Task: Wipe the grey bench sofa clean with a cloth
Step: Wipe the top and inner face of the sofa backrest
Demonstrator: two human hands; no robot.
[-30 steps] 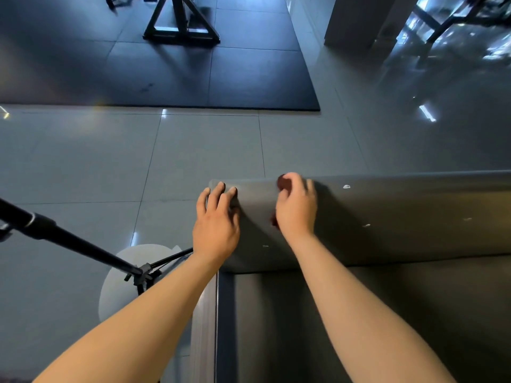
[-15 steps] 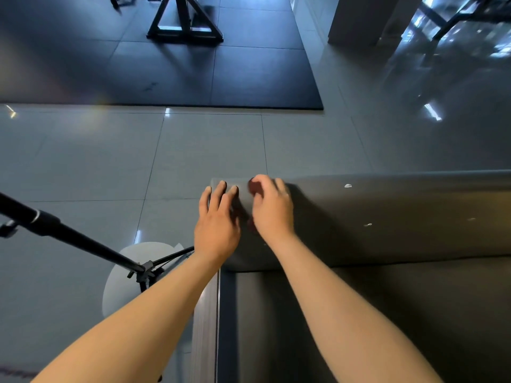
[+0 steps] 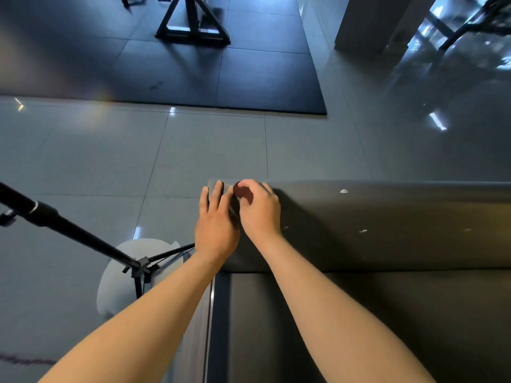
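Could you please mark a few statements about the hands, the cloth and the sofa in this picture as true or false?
1. The right hand grips a dark red cloth on top of the grey sofa. True.
2. The left hand is lifted clear of the grey sofa. False: it rests on the sofa's corner with its fingers straight.
3. Pale specks lie on the grey sofa to the right of both hands. True.
4. The black tripod stands on the sofa's seat. False: it stands on the floor, left of the sofa.
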